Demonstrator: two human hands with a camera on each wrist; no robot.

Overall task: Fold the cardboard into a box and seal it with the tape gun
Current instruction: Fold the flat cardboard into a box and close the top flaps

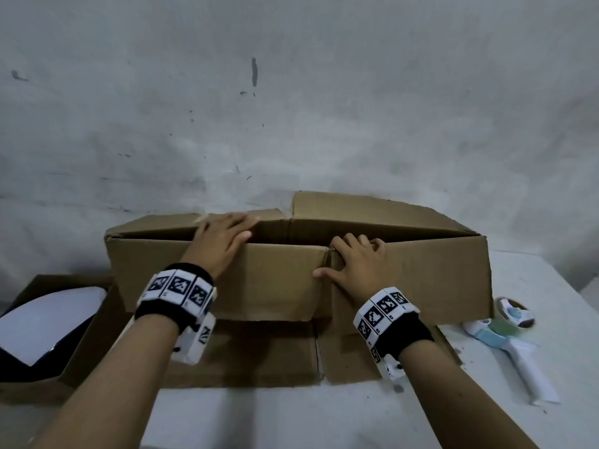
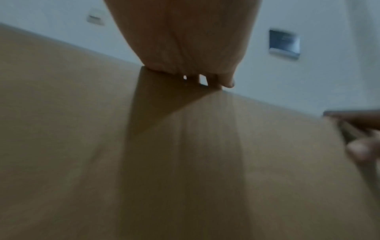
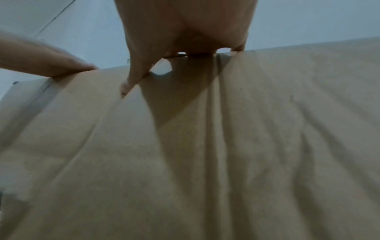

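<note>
Left hand [image 1: 223, 236] fingers lie flat on cardboard [image 1: 278, 286]; right hand [image 1: 351, 259] fingers hook its edge.

cardboard [image 1: 285, 280] is stood half-open, near top edge hooked by the right hand [image 1: 353, 262], left hand [image 1: 223, 238] laid flat across it, tape gun [image 1: 509, 335] parked off right

No word, brand or number can be read. The left wristband [image 1: 177, 291] and the right wristband [image 1: 382, 311] carry black-and-white square code patterns, and the tiny characters printed under them are too small to tell. A dark wall plate [image 2: 284, 43] is blurred.
</note>
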